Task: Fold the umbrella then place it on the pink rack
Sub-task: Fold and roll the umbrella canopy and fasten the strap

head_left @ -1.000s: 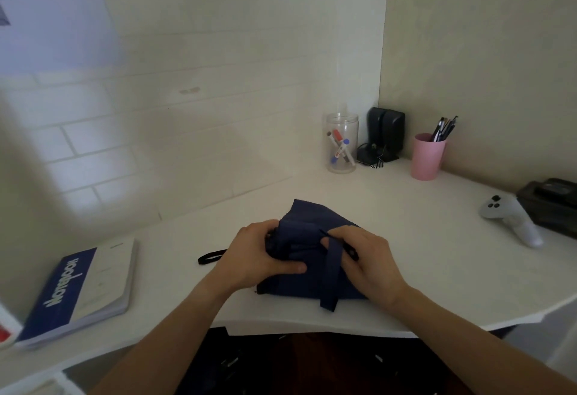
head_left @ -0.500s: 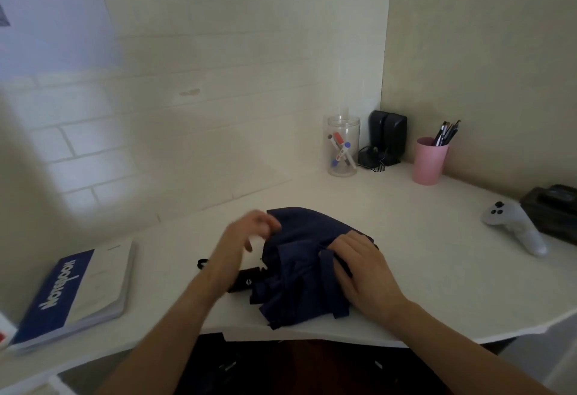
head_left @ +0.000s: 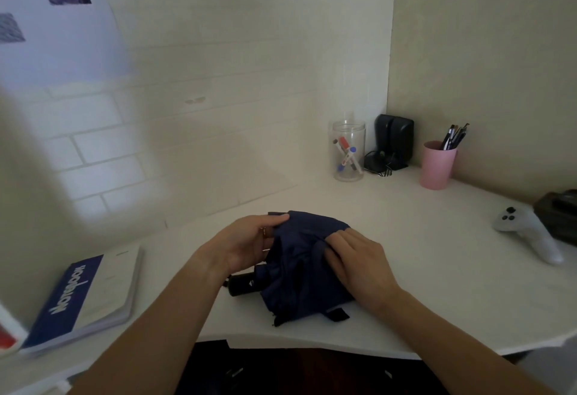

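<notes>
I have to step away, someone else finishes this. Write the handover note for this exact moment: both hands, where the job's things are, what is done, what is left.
Left hand: grips the far left edge of the umbrella canopy, thumb on top.
Right hand: fingers curled, pinching the fabric by the strap on the right side.
Umbrella: collapsed, navy, lying on the white desk near its front edge; black handle pokes out to the left below the left hand.
Done: shaft collapsed, canopy gathered loosely.
Left: smooth and wrap the folds, fasten the strap, then put it on the pink rack, which is not in view.
</notes>
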A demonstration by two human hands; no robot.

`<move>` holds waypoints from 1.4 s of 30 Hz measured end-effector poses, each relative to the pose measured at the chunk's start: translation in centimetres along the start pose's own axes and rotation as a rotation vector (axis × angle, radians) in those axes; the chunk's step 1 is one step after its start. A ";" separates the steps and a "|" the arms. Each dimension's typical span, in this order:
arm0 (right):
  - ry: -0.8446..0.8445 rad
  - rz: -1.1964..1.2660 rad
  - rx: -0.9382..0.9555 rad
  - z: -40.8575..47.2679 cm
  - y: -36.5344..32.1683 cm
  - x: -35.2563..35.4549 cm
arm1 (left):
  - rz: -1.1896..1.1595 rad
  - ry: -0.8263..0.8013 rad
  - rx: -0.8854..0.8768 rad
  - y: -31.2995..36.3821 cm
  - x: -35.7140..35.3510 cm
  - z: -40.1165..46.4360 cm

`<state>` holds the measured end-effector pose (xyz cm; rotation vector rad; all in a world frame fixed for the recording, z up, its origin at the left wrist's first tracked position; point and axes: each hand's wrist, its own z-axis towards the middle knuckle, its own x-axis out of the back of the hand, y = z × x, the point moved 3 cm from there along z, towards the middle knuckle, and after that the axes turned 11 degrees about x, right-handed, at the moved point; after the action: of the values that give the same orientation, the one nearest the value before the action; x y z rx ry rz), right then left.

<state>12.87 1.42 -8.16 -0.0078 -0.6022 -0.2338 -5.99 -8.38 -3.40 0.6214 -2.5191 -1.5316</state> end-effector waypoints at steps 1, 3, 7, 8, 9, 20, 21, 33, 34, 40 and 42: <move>0.015 -0.014 0.001 0.1 0.0 -0.1 | -0.007 -0.010 -0.039 -0.2 -0.1 -0.3; 0.055 -0.028 0.023 0.1 -0.1 -0.1 | -0.012 0.015 -0.121 -0.9 -0.4 -0.8; 0.054 0.011 0.079 -0.1 -0.4 0.6 | 0.149 0.118 -0.222 -3.3 -0.8 -1.6; 0.029 0.019 0.089 -0.1 -0.4 0.7 | 0.130 0.138 -0.206 -3.8 -1.1 -1.9; 0.005 0.037 0.097 -0.1 -0.4 0.8 | 0.093 0.154 -0.192 -4.3 -1.2 -2.2; -0.042 0.111 0.151 -0.7 -0.4 0.0 | 0.107 0.624 -0.380 -5.0 -0.4 -4.5; -0.036 0.116 0.146 -0.6 -0.4 0.1 | 0.199 0.644 -0.532 -4.5 -0.3 -5.2; -0.112 0.374 -0.049 -0.6 0.0 0.5 | 1.213 0.259 -0.583 -3.9 -1.2 -3.1; -0.127 0.417 -0.093 -0.5 0.2 0.5 | 1.199 0.247 -0.605 -3.8 -1.2 -3.0; -0.151 0.498 -0.156 1.6 2.4 0.8 | 1.198 0.353 -0.887 -3.4 -1.9 -1.9; -0.127 0.394 -0.091 2.0 2.4 0.7 | 1.205 0.412 -0.996 -3.4 -1.9 -1.6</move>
<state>12.84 3.76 -5.94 -0.2284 -0.7022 0.1225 -2.84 -10.28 -5.47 -0.5711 -1.0582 -1.5287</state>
